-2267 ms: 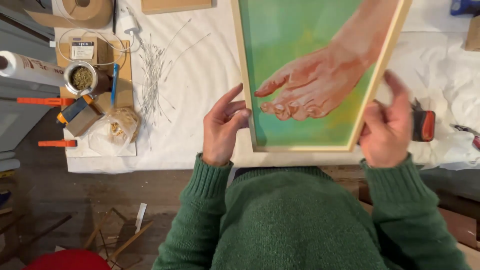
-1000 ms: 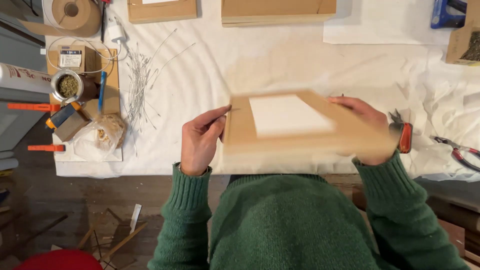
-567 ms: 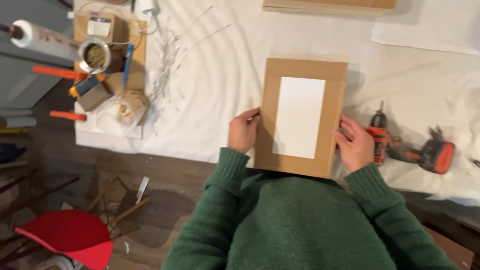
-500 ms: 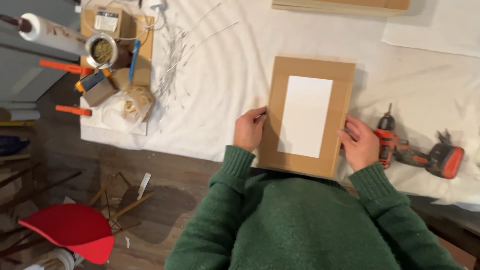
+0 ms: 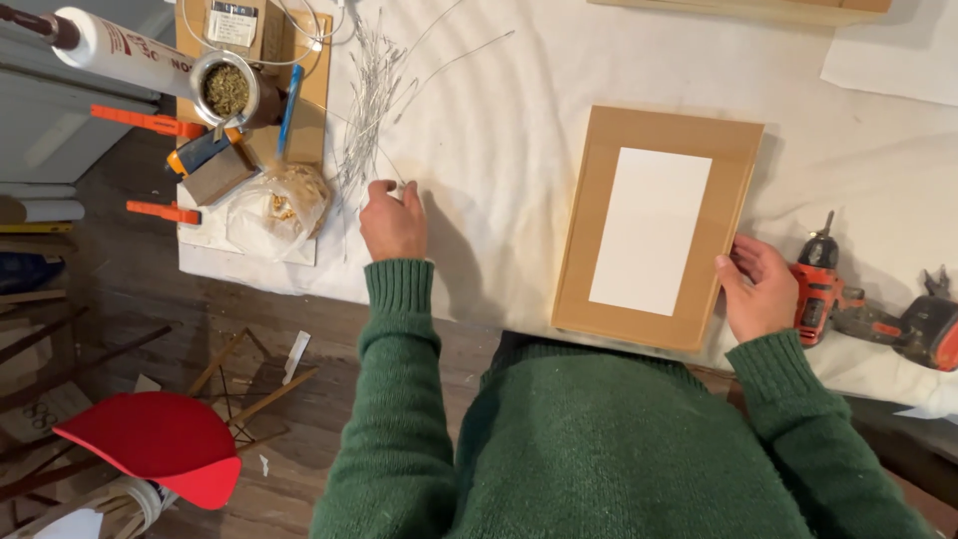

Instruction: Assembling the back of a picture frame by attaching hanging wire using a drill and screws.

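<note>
Frame, wood, lies face-down on the bench w/ its tan backing and a white rectangle in the middle showing; near edge sits right at the bench's front, just above the person's green sweater. Right hand grips the frame's right edge near the lower corner, thumb on top, fingers curled round the side. Left hand is well apart from it, over to the left, fingers curled down and pinching at the bundle of thin wires spread on the cloth; can't tell if it actually has one.

Bench is covered w/ a white, wrinkled cloth. Floor below is dark wood planks, w/ a red chair seat at lower left and some loose sticks nearby.

Left end of the bench is crowded: a cardboard sheet carries a small metal tin full of small bits, a blue pen, a clear plastic bag and an orange-and-grey tool. A white caulk tube lies at the top left corner, two orange clamp handles stick out over the edge.

Right of the frame, just beside the right hand, an orange-and-black cordless drill lies on its side. More wood pieces along the far edge. Nothing lies btwn the two hands but bare cloth.
</note>
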